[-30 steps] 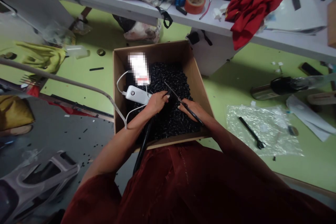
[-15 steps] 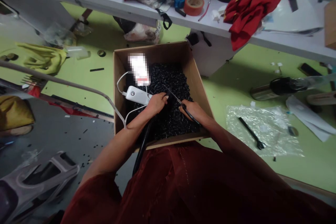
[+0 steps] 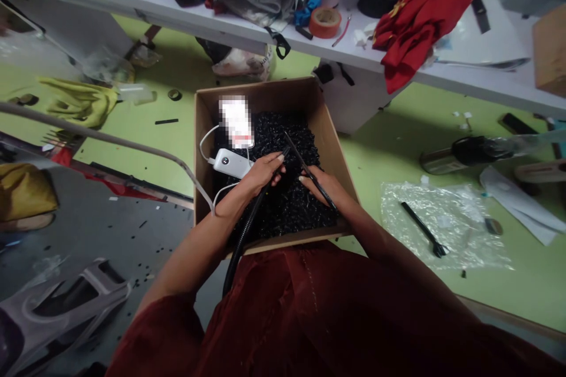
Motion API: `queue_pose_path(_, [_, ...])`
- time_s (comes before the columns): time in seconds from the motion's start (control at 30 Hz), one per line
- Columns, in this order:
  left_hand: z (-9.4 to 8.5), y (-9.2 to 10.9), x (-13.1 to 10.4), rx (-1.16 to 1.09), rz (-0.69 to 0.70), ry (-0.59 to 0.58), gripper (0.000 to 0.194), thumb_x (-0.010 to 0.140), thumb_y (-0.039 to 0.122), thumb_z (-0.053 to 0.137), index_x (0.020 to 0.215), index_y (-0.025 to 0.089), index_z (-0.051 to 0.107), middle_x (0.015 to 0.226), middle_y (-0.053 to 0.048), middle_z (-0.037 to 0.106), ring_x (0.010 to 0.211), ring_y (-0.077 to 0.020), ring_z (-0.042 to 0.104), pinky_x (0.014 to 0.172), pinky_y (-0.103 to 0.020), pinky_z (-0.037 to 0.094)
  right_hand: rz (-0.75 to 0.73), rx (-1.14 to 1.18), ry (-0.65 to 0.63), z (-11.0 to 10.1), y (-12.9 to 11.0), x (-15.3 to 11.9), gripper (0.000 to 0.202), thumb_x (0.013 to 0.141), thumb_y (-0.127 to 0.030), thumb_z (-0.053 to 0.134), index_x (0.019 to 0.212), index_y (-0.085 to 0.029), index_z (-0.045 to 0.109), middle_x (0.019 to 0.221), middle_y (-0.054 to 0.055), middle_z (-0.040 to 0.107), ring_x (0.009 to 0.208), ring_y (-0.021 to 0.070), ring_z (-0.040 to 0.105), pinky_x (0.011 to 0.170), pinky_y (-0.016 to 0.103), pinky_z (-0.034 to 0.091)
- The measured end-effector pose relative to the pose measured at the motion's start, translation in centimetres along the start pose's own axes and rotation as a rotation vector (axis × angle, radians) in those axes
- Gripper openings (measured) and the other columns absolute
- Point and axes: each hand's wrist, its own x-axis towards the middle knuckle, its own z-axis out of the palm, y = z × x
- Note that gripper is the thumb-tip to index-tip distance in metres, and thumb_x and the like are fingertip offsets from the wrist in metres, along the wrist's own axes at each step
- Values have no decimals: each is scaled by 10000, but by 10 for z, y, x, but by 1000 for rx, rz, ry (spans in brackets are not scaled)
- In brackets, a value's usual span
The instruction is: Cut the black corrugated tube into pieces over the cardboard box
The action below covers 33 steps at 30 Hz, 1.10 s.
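- The person's left hand (image 3: 264,172) is closed around a black ribbed tube (image 3: 247,230), near its end, above the inside of an open cardboard box (image 3: 333,159).
- From that hand the tube runs back beneath the wrist, over the box's near rim and down beside the dark red garment (image 3: 283,288).
- The right hand (image 3: 325,187) grips a pair of scissors (image 3: 305,166), the blades angled up and leftward beside the left fingertips; whether they touch the tube cannot be told.
- Small black pieces (image 3: 285,206) cover the bottom of the box in a thick layer beneath both hands.
- A white power bank (image 3: 232,164) rests on the pieces, just beside the left hand, with a white cable (image 3: 201,144) looping from its end.
- Behind it, in the far left part of the box, lies a pixelated bright rectangle (image 3: 236,121).
- Right of the box, a black rod (image 3: 422,227) with a splayed end lies on a clear plastic bag (image 3: 469,200).
- Beyond the box, a bench (image 3: 362,62) bears an orange tape roll (image 3: 325,22) and a red cloth (image 3: 424,17).
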Motion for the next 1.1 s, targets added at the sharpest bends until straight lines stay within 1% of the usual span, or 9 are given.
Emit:
queue_pose_path(0.07, [-2,0,-1,-10,12,-12,159,913,280,461,909,144,542,665,29,469,417,-28,389,364,-159,284,-4,42,2,-2,-1,-1,333,921,-405,440,1157,-199,552,935,67,708,753,195,676,702,271,470])
queue_pose_path(0.17, [-7,1,-1,-16,32,-21,171,917,311,464,921,151,527,653,37,458,416,-22,370,362,-145,267,-13,70,1,-4,0,-1,375,920,-465,430,1169,-217,558,930,57,707,770,200,679,721,286,478])
queue_pose_path(0.23, [-9,1,0,-13,38,-4,171,917,322,465,913,157,510,646,40,463,411,-23,361,358,-144,258,-17,82,-6,-4,1,-1,394,917,-493,425,1172,-225,559,972,60,705,836,215,678,742,296,483])
queue_pose_path(0.37, [-9,2,0,14,44,33,176,919,316,459,877,150,500,652,30,483,414,-26,366,354,-148,256,-45,87,-27,-3,3,-1,434,913,-523,416,1200,-220,533,1128,90,668,1013,264,639,827,341,482])
queue_pose_path(0.43, [-8,3,-1,27,54,51,170,918,304,460,874,148,508,659,29,485,418,-24,371,356,-147,259,-59,91,-56,-3,5,-1,467,910,-543,408,1226,-214,508,1182,104,645,1047,279,623,854,366,478])
queue_pose_path(0.53, [-7,3,-1,52,83,57,163,913,295,465,835,157,501,657,35,476,418,-21,368,360,-147,269,-67,100,-106,-2,7,-1,493,900,-563,417,1240,-213,493,1193,110,639,1046,284,621,857,383,481])
queue_pose_path(0.63, [-7,2,0,80,101,41,181,909,298,469,796,158,495,654,37,468,418,-19,361,362,-147,268,-58,86,-125,-2,7,0,486,889,-565,438,1217,-213,510,1167,113,649,1029,288,627,849,388,486])
queue_pose_path(0.83, [-5,0,0,121,63,6,167,904,289,472,829,152,532,648,33,469,417,-19,358,363,-145,255,-60,117,-127,-4,4,-1,444,896,-535,444,1213,-230,508,1152,98,656,1017,277,629,824,370,495])
queue_pose_path(1.1, [-8,-2,4,178,38,-75,220,897,321,491,758,155,530,630,28,477,415,-22,354,368,-156,252,-68,99,-112,-4,0,-2,438,892,-500,457,1204,-198,514,1153,125,643,1019,271,625,849,366,473])
